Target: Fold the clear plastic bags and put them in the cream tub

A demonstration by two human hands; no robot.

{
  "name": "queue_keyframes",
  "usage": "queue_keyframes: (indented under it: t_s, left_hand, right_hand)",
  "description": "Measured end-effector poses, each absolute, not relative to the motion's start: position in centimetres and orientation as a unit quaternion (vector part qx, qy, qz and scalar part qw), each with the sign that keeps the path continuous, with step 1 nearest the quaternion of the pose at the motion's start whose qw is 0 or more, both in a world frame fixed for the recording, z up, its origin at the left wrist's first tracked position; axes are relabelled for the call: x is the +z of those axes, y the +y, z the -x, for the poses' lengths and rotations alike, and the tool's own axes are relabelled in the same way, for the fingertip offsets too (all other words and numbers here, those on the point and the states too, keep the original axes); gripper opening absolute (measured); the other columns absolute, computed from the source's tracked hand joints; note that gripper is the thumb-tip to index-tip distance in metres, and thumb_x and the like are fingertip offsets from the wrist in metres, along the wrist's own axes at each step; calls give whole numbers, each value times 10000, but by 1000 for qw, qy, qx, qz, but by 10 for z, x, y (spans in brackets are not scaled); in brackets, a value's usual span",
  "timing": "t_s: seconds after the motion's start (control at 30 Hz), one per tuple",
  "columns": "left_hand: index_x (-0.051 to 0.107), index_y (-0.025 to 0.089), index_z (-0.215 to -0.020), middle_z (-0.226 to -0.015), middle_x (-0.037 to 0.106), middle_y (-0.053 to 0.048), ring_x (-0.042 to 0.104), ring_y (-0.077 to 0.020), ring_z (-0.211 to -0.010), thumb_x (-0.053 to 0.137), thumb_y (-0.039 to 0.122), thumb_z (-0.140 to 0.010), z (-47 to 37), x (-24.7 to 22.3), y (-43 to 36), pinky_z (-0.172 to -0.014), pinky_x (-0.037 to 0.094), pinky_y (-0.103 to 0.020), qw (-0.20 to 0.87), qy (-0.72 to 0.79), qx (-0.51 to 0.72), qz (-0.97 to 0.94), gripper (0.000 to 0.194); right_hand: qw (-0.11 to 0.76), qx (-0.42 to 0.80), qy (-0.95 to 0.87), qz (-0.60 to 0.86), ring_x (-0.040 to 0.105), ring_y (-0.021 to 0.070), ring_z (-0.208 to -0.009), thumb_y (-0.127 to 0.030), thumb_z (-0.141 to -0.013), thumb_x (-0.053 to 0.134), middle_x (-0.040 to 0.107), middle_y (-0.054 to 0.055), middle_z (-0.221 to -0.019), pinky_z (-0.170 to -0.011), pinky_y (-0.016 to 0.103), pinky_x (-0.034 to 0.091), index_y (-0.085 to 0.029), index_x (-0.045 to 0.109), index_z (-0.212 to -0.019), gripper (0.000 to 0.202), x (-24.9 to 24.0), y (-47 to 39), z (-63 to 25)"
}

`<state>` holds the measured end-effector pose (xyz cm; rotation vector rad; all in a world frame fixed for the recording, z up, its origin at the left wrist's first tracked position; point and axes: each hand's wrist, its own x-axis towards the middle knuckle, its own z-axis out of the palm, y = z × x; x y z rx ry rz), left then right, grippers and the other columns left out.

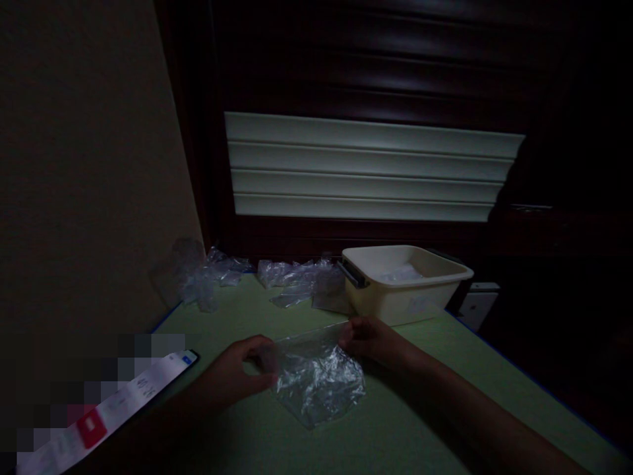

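Head view | I see left hand and right hand apart, each pinching a side of one clear bag | green table below | cream tub just beyond

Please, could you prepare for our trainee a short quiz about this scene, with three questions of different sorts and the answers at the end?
1. Open question: What is between the left hand and the right hand?

2. True or false: The cream bin stands upright on the green tabletop.

3. Multiple choice: Where is the lit screen?
A) inside the bin
B) behind the bin
C) on the person's left

Key:
1. A clear plastic bag.
2. True.
3. C.
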<state>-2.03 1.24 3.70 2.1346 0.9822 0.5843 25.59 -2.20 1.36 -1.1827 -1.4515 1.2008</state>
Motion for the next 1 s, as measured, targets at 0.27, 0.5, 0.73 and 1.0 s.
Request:
queue_keyframes:
  t_s: [0.27, 0.5, 0.73, 1.0]
  left_hand:
    - [553, 180, -631, -677, 632, 12, 604, -173, -685, 545, 261, -663, 21, 31, 18, -670, 476, -263, 327, 381, 225, -835, 88]
    - [569, 176, -645, -669, 625, 16, 602, -162, -673, 522, 215, -699, 23, 28, 19, -633, 467, -239, 286, 370, 225, -855, 81]
    - [578, 165, -668, -698, 587, -1, 576, -135, -663, 485, 141, -721, 25, 22, 20, -618, 444, -214, 221, 294, 236, -899, 110]
    - [537, 167, -703, -730, 555, -18, 519, -155, -707, 429, 57, -807, 25, 19, 14, -631, 373, -243, 102, 216, 242, -940, 186]
  right_hand:
    - [417, 495, -611, 457, 511, 115, -588, -352, -576, 787, 544, -17, -649, -603, 281, 417, -159, 549, -674, 321, 18, -26, -256]
    - [387, 471, -643, 464, 501, 108, -553, -275, -614, 753, 549, -23, -599, -578, 269, 415, -158, 547, -624, 237, 17, -26, -258]
    - [347, 427, -679, 487, 554, 121, -568, -88, -662, 631, 612, 0, -610, -583, 258, 432, -134, 615, -644, 52, 21, -31, -256]
    - [349, 327, -705, 524, 639, 188, -774, 16, -677, 463, 694, 61, -831, -699, 299, 480, -135, 661, -781, 270, 41, -46, -252]
